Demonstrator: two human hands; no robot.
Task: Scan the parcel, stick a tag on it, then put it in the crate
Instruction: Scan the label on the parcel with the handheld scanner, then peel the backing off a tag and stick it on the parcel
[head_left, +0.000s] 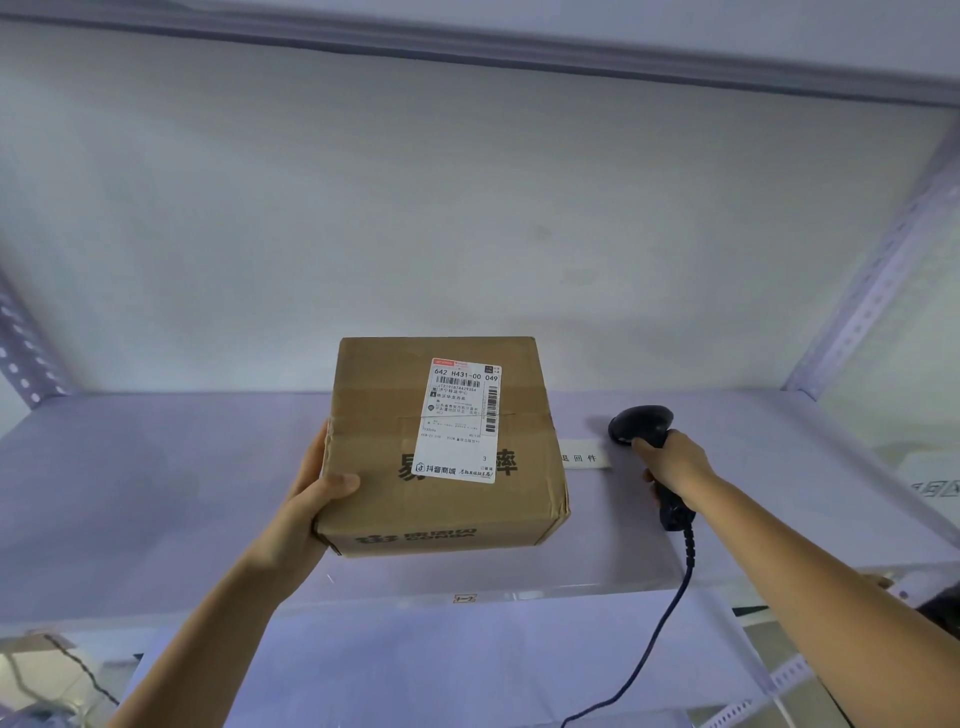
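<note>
A brown cardboard parcel (384, 447) is held up over the shelf, its top face turned toward me. A white shipping label (462, 423) with barcodes is stuck on that face. My left hand (317, 493) grips the parcel's left side, thumb on top. My right hand (675, 465) is closed around the handle of a black barcode scanner (641, 423), just right of the parcel, its head pointing left toward the box. The scanner's coiled cable (670, 618) hangs down toward me. No crate or loose tag is in view.
A pale shelf board (156, 493) spans the view, with a white strip label (584, 458) lying behind the parcel. Perforated metal uprights stand at the left (21, 358) and right (872, 291). A white wall sits behind.
</note>
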